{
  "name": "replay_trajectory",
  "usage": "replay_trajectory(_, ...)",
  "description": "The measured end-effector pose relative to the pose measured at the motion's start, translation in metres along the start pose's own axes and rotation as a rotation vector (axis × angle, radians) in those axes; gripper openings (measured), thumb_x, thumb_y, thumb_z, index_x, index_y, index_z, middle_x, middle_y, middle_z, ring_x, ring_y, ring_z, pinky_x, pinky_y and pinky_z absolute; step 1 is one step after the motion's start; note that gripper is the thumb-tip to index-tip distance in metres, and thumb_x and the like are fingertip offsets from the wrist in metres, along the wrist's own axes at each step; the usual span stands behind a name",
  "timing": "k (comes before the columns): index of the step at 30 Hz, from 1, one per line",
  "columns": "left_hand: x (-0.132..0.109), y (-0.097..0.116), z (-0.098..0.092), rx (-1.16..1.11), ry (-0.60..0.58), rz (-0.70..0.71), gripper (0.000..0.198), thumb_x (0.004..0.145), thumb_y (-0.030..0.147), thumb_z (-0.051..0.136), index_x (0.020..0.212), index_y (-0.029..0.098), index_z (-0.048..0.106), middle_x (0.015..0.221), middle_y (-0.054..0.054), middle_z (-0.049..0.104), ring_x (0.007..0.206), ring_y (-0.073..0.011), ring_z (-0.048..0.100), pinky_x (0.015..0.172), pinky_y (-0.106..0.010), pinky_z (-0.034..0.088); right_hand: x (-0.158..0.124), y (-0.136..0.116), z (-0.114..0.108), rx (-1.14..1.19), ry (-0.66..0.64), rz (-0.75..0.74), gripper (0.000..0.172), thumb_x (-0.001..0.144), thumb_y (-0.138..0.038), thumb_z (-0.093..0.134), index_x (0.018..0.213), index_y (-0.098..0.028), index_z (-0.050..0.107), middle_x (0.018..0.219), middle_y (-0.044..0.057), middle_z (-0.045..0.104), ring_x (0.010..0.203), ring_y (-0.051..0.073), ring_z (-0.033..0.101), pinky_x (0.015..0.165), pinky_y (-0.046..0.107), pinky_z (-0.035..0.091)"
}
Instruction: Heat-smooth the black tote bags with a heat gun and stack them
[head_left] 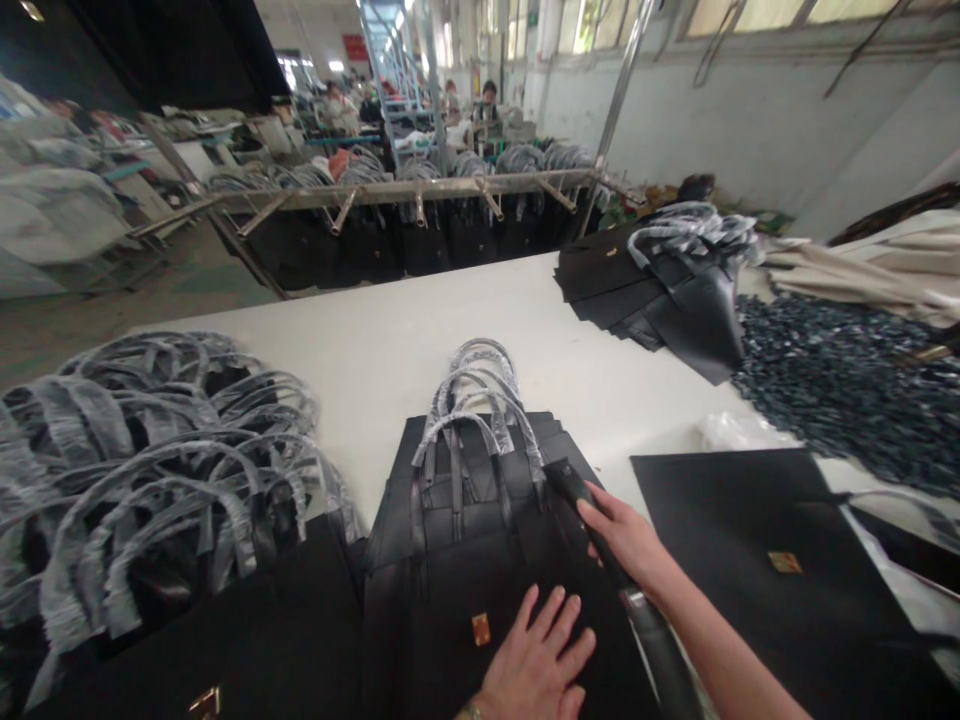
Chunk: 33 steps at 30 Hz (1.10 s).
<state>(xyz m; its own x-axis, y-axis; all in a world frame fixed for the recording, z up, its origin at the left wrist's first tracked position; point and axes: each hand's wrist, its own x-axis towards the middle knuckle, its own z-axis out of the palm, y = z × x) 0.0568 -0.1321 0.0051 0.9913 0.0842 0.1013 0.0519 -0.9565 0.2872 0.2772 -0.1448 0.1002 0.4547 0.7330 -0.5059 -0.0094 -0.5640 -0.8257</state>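
A heap of black bags with film-wrapped handles was piled at the left of the table. The left hand was pressed flat on a stacked black bag (its brass-coloured plate lay just beside the fingers), apart from the right hand, which was closed around a black strap, beside a flat black panel

We rest our bare left hand flat at bottom centre, fingers spread; our bare right hand curls closed, its forearm reaching from lower right.
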Motion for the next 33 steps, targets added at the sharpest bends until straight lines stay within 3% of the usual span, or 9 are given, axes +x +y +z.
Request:
replay_trajectory(2,0.0,0.0,-0.002,-0.022,0.001,-0.003,0.058,0.096,0.047,0.041,0.148,0.024,0.029,0.159,-0.009,0.017,0.145,-0.0291,0.017,0.116,-0.051,0.015,-0.009,0.006,-0.008,0.043,-0.013,0.035,0.064,0.082,-0.05,0.056,0.138,-0.022,0.046,0.058,-0.005,0.055,0.044,0.011,0.054,0.04,0.02,0.042)
replay_trajectory(6,-0.001,0.001,-0.006,-0.06,-0.001,-0.015,0.054,0.098,0.046,0.036,0.147,0.024,0.03,0.158,-0.009,0.018,0.146,-0.0283,0.015,0.116,-0.051,0.014,-0.023,0.021,-0.008,0.09,-0.218,0.106,0.067,0.079,-0.053,0.061,0.137,-0.022,0.048,0.063,-0.004,0.058,0.041,0.009,0.052,0.039,0.02,0.039)
replay_trajectory(12,-0.002,0.006,-0.014,-0.073,-0.002,-0.046,0.051,0.099,0.044,0.032,0.146,0.023,0.031,0.157,-0.008,0.022,0.146,-0.0261,0.015,0.118,-0.048,0.009,-0.02,0.009,0.012,-0.032,-0.029,0.017,0.071,0.079,-0.054,0.058,0.141,-0.023,0.043,0.064,-0.005,0.058,0.049,0.012,0.056,0.045,0.023,0.044)
replay_trajectory(17,0.004,0.009,-0.016,-0.048,0.013,-0.037,0.049,0.1,0.043,0.031,0.143,0.021,0.037,0.151,-0.01,0.036,0.143,-0.0244,0.023,0.118,-0.046,0.008,-0.042,0.021,0.015,-0.006,-0.284,0.114,0.076,0.077,-0.055,0.061,0.142,-0.019,0.044,0.072,0.0,0.066,0.044,0.012,0.053,0.042,0.024,0.042)
replay_trajectory(19,0.008,0.01,-0.013,-0.046,0.02,-0.032,0.048,0.099,0.043,0.031,0.141,0.02,0.04,0.145,-0.01,0.043,0.14,-0.0246,0.027,0.118,-0.047,0.007,-0.043,0.024,0.023,-0.072,-0.265,0.074,0.07,0.078,-0.053,0.059,0.138,-0.016,0.05,0.088,0.005,0.073,0.059,0.018,0.064,0.053,0.029,0.051)
replay_trajectory(21,0.011,0.012,-0.009,-0.043,0.03,-0.038,0.047,0.099,0.042,0.032,0.138,0.02,0.044,0.141,-0.009,0.048,0.139,-0.025,0.029,0.118,-0.047,0.007,-0.037,0.023,0.032,-0.134,-0.195,-0.018,0.063,0.08,-0.049,0.058,0.133,-0.016,0.055,0.112,0.009,0.071,0.093,0.025,0.068,0.081,0.035,0.054)
replay_trajectory(24,0.013,0.012,-0.006,-0.042,0.039,-0.048,0.045,0.099,0.042,0.032,0.134,0.02,0.048,0.138,-0.007,0.05,0.137,-0.0248,0.03,0.118,-0.048,0.006,-0.032,0.022,0.038,-0.187,-0.164,-0.085,0.061,0.08,-0.046,0.059,0.133,-0.016,0.057,0.132,0.008,0.062,0.124,0.027,0.054,0.109,0.039,0.038)
replay_trajectory(29,0.011,0.012,-0.004,-0.059,0.066,-0.039,0.04,0.099,0.042,0.031,0.128,0.023,0.053,0.137,-0.005,0.051,0.139,-0.0234,0.028,0.118,-0.047,0.002,-0.037,0.028,0.037,-0.183,-0.237,-0.058,0.058,0.081,-0.047,0.06,0.132,-0.02,0.058,0.131,0.006,0.063,0.124,0.028,0.055,0.11,0.041,0.038)
replay_trajectory(33,0.011,0.012,0.0,-0.051,0.066,-0.044,0.042,0.099,0.041,0.032,0.129,0.021,0.054,0.137,-0.006,0.051,0.135,-0.0248,0.033,0.117,-0.048,0.005,-0.026,0.018,0.053,-0.209,-0.198,-0.089,0.059,0.083,-0.046,0.058,0.135,-0.017,0.055,0.132,0.008,0.061,0.124,0.028,0.054,0.11,0.041,0.037)
